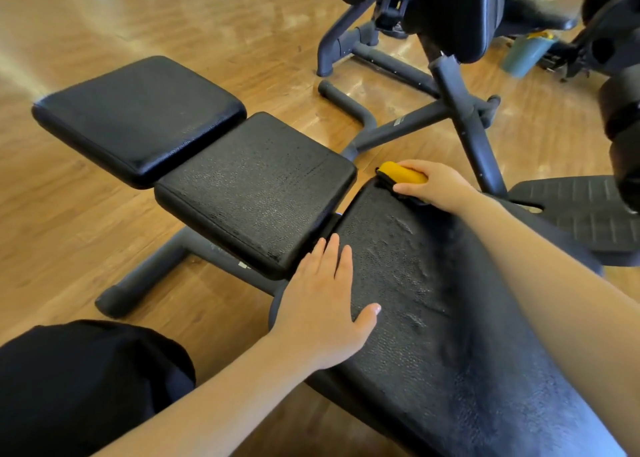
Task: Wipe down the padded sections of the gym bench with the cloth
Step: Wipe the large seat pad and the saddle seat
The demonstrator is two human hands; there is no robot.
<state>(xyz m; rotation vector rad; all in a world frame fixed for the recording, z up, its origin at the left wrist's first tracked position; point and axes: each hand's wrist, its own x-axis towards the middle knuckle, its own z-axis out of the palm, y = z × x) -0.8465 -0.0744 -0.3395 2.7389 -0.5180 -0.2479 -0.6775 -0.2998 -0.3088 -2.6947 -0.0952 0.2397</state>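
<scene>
The gym bench has three black padded sections: a far pad [138, 117], a middle pad [256, 190] and a long near pad [433, 311] that shows damp streaks. My right hand [436, 188] grips a folded yellow-and-black cloth [401, 174] and holds it on the far right corner of the near pad. My left hand [325, 301] lies flat, fingers straight, on the near pad's left edge beside the gap to the middle pad.
The bench's grey steel frame [149, 276] stands on a wooden floor. Another machine with a black upright pad [453, 10] and grey legs is behind. A footplate [571, 214] sits at right, a teal bucket [523, 57] at far right. My dark-clad knee [86, 380] is at lower left.
</scene>
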